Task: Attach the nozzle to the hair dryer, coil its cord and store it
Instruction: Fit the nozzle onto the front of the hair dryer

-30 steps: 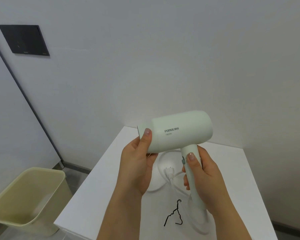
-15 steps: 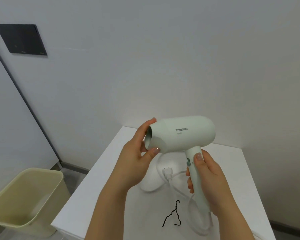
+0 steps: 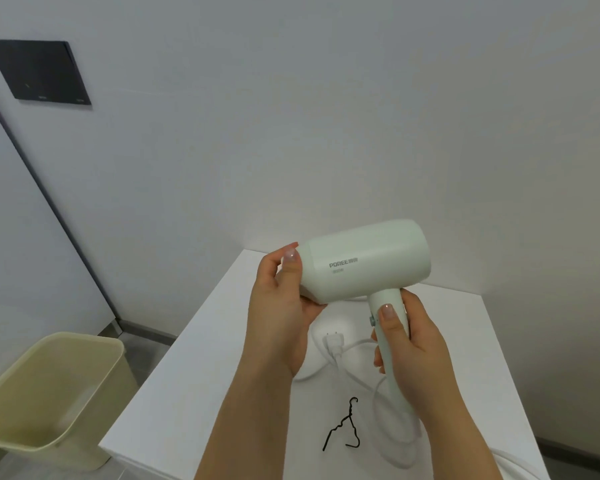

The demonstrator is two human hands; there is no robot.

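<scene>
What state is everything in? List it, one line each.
Hair dryer: held up, off the table.
Left hand: grips its front end.
Right hand: grips its handle.
Cord: loose, uncoiled.
Plug: unplugged, on table.
Black tie: open, unused.
Bin: upright.

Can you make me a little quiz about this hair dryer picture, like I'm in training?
1. True or false: the right hand grips the pale green plastic hair dryer by its handle.
2. Which lies on the white table? A) thin bent black wire B) red cup C) blue spoon
3. Fill in: the beige plastic bin stands on the ____.
Key: 1 true; 2 A; 3 floor.
</scene>
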